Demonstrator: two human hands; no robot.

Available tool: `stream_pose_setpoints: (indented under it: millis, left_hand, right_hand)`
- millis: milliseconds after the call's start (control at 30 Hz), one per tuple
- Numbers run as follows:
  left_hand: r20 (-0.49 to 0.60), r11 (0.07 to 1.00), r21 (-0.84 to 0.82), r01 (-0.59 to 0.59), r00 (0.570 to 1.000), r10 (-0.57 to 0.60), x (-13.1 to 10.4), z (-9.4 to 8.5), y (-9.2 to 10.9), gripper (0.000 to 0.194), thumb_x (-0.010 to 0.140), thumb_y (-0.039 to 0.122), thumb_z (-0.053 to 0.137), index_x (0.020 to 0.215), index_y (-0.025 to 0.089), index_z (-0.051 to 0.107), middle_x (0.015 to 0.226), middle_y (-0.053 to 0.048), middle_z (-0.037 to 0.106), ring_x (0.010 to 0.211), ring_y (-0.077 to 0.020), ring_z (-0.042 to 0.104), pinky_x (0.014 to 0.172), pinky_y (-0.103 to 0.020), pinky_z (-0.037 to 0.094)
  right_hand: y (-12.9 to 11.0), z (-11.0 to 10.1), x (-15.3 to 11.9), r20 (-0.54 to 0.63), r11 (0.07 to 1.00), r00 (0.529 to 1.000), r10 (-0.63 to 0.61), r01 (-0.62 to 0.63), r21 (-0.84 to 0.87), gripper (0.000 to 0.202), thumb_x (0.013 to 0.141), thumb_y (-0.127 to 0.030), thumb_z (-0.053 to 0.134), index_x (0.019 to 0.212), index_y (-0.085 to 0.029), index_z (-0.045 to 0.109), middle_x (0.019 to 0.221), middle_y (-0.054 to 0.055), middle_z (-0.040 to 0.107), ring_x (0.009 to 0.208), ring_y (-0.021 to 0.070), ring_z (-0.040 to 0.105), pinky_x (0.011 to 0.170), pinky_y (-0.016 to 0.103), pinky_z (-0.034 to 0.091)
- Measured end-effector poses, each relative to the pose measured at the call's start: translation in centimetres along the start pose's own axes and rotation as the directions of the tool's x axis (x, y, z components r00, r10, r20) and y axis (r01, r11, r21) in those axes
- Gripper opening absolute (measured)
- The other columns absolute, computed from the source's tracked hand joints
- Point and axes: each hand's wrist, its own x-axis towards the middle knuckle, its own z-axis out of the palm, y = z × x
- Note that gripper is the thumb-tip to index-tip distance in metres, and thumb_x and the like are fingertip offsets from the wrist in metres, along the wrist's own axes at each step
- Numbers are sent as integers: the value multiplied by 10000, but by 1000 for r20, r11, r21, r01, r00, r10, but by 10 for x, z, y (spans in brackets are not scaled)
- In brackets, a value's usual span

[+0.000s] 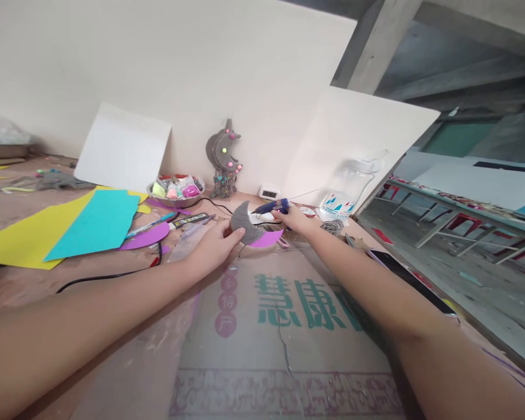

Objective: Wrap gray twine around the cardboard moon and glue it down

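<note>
Between the thumb and fingers of my left hand (pixel 221 245) is a crescent wrapped in grey cord (pixel 244 221). A purple tip (pixel 268 238) of the crescent shows bare at its lower right. My right hand (pixel 295 219) is closed round a blue hot glue gun (pixel 273 207), whose nozzle points left at the crescent's inner curve. A fine strand crosses near the nozzle. Behind my hands, a finished-looking grey moon ornament (pixel 224 150) with coloured beads and tassels hangs against the white board.
Yellow paper (pixel 21 233) and turquoise paper (pixel 94 224) lie at left, with pens (pixel 151 226) beside them. A bowl of pompoms (pixel 177 192) stands behind. At right are a clear jar (pixel 347 186) and a dark tablet-like device (pixel 413 280). A printed cardboard sheet (pixel 245 350) lies below my arms.
</note>
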Motion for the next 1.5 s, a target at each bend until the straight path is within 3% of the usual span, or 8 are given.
stream_pose_setpoints:
  millis: [133,300,433,500,700,900,1067,1500]
  left_hand:
    - [3,999,-44,15,1000,-15,1,0,1,217,794,367,487,698,181,429,540,55,405,453,-71,372,436,-198,294]
    - [-21,996,-83,16,1000,-18,4,0,-3,167,767,331,516,774,168,478,591,35,480,484,-80,416,466,-206,322]
    - [-49,996,-82,-17,999,13,5,-2,-5,147,761,302,522,813,172,476,626,23,526,522,-92,461,487,-206,350]
    - [-82,997,-74,-33,996,27,5,-2,-4,162,755,289,534,846,169,476,645,17,538,544,-95,476,500,-207,365]
    - [-86,997,-81,6,996,-13,5,-2,-4,207,730,278,570,871,162,472,662,13,552,537,-88,498,506,-204,391]
    - [-69,997,-79,-24,997,18,5,-1,-6,303,731,250,563,1005,145,486,688,-8,578,561,-99,525,496,-203,403]
    - [-48,1000,-12,-6,999,5,-1,-2,1,725,729,237,553,1377,199,232,591,29,541,501,-115,520,446,-202,373]
    - [-65,998,-28,-49,997,47,-6,2,6,656,778,250,546,1367,216,261,624,26,520,579,-127,563,555,-249,458]
  right_hand:
    - [6,-8,-5,50,992,998,-31,37,-120,438,772,-515,516,877,-110,643,765,110,685,667,201,622,642,287,447]
    - [0,-33,-36,-21,954,989,-146,135,-266,361,807,-395,511,996,-114,633,1017,186,644,965,293,580,811,364,392]
    - [-15,-42,-74,23,933,971,-238,235,-273,390,865,-460,381,965,-214,667,915,79,689,866,241,618,760,326,419]
    - [-26,-37,-94,136,918,934,-331,352,-183,420,881,-478,330,1016,-246,653,917,40,693,821,217,630,725,318,443]
    - [-51,-10,-129,153,825,817,-556,565,-15,452,805,-445,520,1183,-197,536,1164,100,586,1048,233,540,901,385,402]
    - [-51,-2,-129,86,828,824,-560,555,83,138,862,-257,450,808,-181,551,858,56,599,823,167,541,750,299,422]
    - [-54,-4,-138,6,866,881,-473,463,187,127,900,-232,351,872,-195,470,760,13,572,681,130,520,642,252,399]
    - [-59,-2,-131,47,857,857,-514,510,68,416,762,-506,562,1005,-178,644,716,35,570,686,151,494,651,274,373]
